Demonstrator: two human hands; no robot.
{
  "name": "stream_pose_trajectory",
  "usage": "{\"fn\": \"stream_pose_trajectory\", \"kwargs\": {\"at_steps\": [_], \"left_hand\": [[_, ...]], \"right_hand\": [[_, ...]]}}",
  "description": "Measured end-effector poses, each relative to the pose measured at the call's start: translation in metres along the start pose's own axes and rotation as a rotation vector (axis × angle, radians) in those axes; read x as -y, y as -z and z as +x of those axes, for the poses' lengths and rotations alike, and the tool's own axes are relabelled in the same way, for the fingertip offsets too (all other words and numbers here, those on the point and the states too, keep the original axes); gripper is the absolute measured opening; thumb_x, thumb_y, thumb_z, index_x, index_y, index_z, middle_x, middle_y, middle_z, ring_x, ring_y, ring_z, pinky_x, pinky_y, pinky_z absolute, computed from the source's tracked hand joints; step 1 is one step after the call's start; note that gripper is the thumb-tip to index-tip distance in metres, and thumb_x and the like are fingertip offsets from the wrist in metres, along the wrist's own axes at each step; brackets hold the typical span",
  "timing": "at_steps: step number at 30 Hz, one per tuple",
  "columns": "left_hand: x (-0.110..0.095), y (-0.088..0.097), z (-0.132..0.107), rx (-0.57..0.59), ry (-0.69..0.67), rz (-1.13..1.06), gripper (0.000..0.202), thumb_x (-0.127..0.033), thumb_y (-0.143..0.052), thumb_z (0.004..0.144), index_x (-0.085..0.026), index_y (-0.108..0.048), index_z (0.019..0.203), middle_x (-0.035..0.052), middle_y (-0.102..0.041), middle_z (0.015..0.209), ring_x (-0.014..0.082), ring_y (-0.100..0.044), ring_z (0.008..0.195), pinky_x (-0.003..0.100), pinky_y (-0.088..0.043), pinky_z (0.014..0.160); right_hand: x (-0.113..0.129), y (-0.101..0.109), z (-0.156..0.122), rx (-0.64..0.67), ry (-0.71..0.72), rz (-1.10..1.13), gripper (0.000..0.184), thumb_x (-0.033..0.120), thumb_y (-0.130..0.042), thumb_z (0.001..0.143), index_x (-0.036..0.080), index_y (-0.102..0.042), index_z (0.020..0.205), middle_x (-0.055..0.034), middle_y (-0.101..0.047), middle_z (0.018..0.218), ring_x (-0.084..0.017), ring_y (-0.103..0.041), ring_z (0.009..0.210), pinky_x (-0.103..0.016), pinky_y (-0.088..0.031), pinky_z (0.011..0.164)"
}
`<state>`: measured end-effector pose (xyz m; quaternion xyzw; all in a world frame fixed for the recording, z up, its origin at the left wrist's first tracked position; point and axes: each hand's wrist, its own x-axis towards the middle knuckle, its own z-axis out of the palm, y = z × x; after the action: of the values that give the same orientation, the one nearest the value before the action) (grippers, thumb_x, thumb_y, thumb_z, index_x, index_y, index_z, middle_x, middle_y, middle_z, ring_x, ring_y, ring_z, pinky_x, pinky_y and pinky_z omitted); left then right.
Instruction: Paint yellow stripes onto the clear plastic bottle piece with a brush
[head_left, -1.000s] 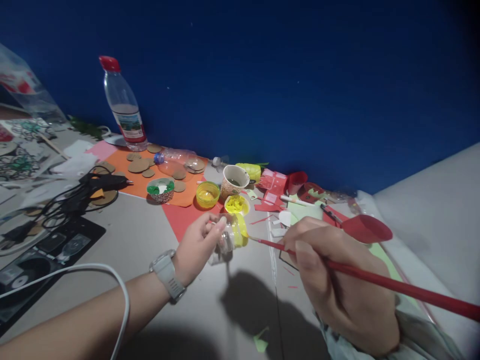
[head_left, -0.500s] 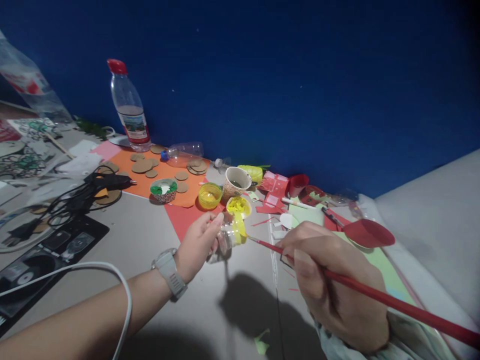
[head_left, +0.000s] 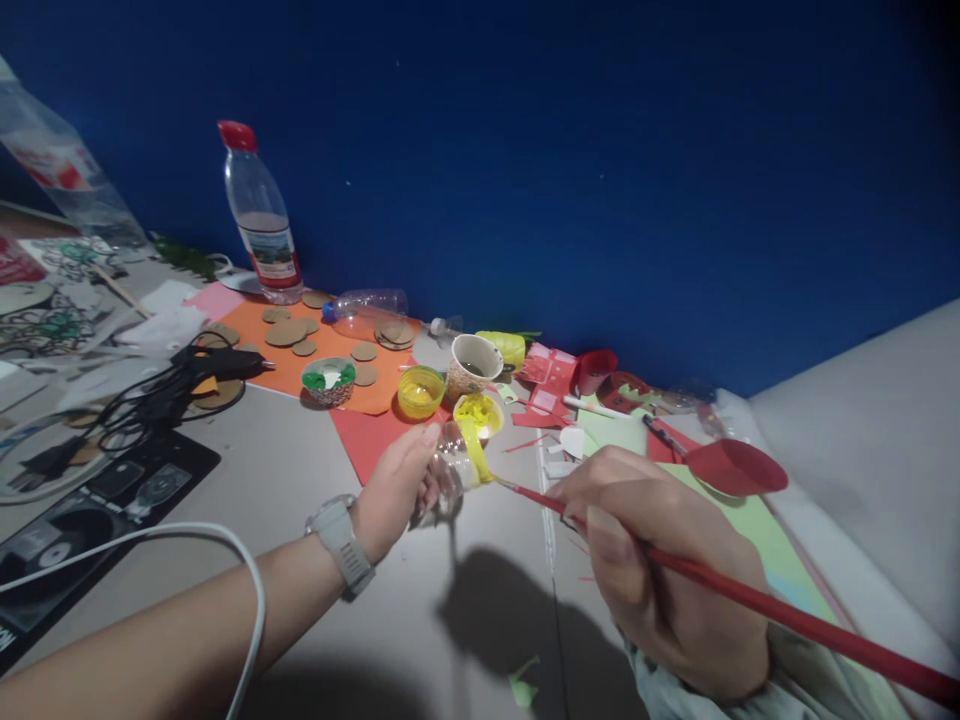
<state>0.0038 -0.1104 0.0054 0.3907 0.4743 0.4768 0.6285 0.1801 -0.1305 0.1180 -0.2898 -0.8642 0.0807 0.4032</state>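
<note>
My left hand (head_left: pixel 397 485), with a grey watch on its wrist, is closed round a clear plastic cup (head_left: pixel 451 465). A band of yellow paint (head_left: pixel 475 452) runs round the cup at its right end. In a pencil-like grip, my right hand (head_left: pixel 660 560) holds a red paintbrush (head_left: pixel 720 577). The brush tip touches the lower right edge of the yellow band. Just beyond the cup are a shallow dish of yellow paint (head_left: pixel 487 412), a yellow-coated cup (head_left: pixel 420 392) and a patterned paper cup (head_left: pixel 474 365) with dark liquid in it.
A red-capped bottle (head_left: pixel 271 245) stands by the blue wall. Cardboard discs (head_left: pixel 286 332) and a green paint dish (head_left: pixel 328 382) lie on orange paper. A black glue gun (head_left: pixel 214 358) with its cable is at left. A white cable (head_left: pixel 251 570) crosses my left forearm.
The cup has turned slightly in my left hand, so the yellow band sits at a different angle. The brush tip stays against its lower edge; my right hand has barely shifted.
</note>
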Motion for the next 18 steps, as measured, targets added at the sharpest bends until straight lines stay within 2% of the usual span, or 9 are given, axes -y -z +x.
{"fn": "stream_pose_trajectory", "kwargs": {"at_steps": [4, 9, 14, 18], "left_hand": [[0.001, -0.002, -0.001, 0.055, 0.030, -0.143, 0.037, -0.053, -0.039, 0.087, -0.019, -0.052, 0.084, -0.0019, -0.056, 0.060, 0.0066, -0.040, 0.044, 0.017, -0.030, 0.040], [-0.004, -0.003, 0.000, 0.148, 0.059, -0.248, 0.045, -0.057, -0.036, 0.086, -0.016, -0.054, 0.083, 0.0016, -0.057, 0.056, 0.0078, -0.039, 0.041, 0.019, -0.029, 0.037], [-0.010, -0.005, -0.001, 0.132, 0.153, -0.348, 0.052, -0.063, -0.033, 0.082, -0.016, -0.055, 0.087, 0.0002, -0.054, 0.053, 0.0069, -0.032, 0.038, 0.017, -0.024, 0.034], [-0.014, -0.006, -0.001, 0.177, 0.205, -0.428, 0.054, -0.060, -0.028, 0.084, -0.014, -0.056, 0.081, 0.0007, -0.051, 0.050, 0.0062, -0.030, 0.037, 0.016, -0.020, 0.034]], "right_hand": [[0.000, 0.001, 0.000, -0.014, 0.028, 0.016, 0.013, 0.006, -0.048, 0.081, 0.019, -0.049, 0.078, -0.0009, -0.057, 0.065, -0.013, -0.053, 0.060, -0.028, -0.042, 0.052], [0.000, 0.004, 0.001, -0.020, 0.069, 0.011, 0.012, 0.009, -0.048, 0.082, 0.020, -0.050, 0.079, -0.0006, -0.056, 0.063, -0.014, -0.055, 0.058, -0.027, -0.044, 0.051], [-0.001, 0.004, 0.004, -0.009, 0.084, -0.038, 0.012, 0.009, -0.049, 0.081, 0.021, -0.049, 0.080, -0.0011, -0.055, 0.062, -0.015, -0.053, 0.057, -0.028, -0.044, 0.049], [-0.005, 0.008, 0.001, -0.005, 0.116, -0.081, 0.016, 0.005, -0.050, 0.078, 0.020, -0.049, 0.082, -0.0007, -0.053, 0.064, -0.015, -0.053, 0.060, -0.029, -0.045, 0.052]]}}
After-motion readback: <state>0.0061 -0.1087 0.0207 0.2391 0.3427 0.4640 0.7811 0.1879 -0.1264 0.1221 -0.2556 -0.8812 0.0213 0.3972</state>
